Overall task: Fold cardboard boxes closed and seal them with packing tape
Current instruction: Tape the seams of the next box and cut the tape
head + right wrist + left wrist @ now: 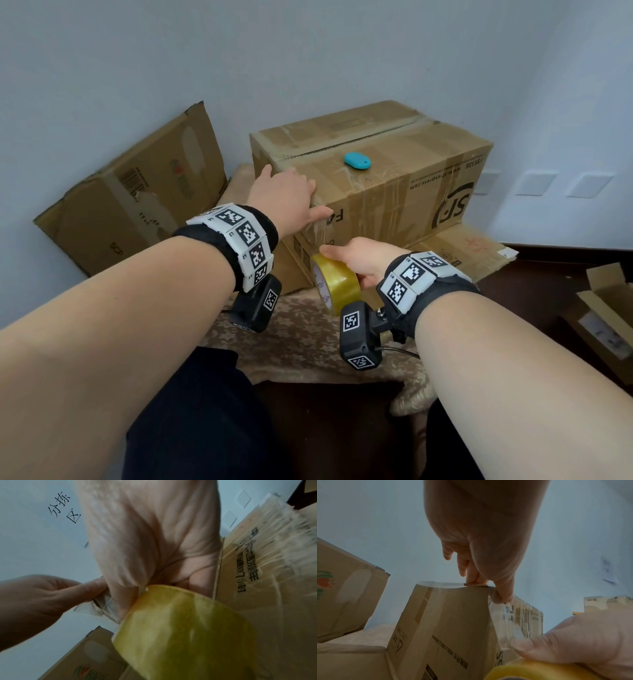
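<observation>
My left hand (287, 195) lies flat on the big box (394, 178) corner, fingers straight, pressing tape down. My right hand (363, 260) grips the yellow tape roll (337, 286).

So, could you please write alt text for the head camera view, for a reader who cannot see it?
A person's left hand presses on the near top corner of a closed cardboard box, while the right hand holds a yellow tape roll against its front. A small teal object lies on top.
</observation>
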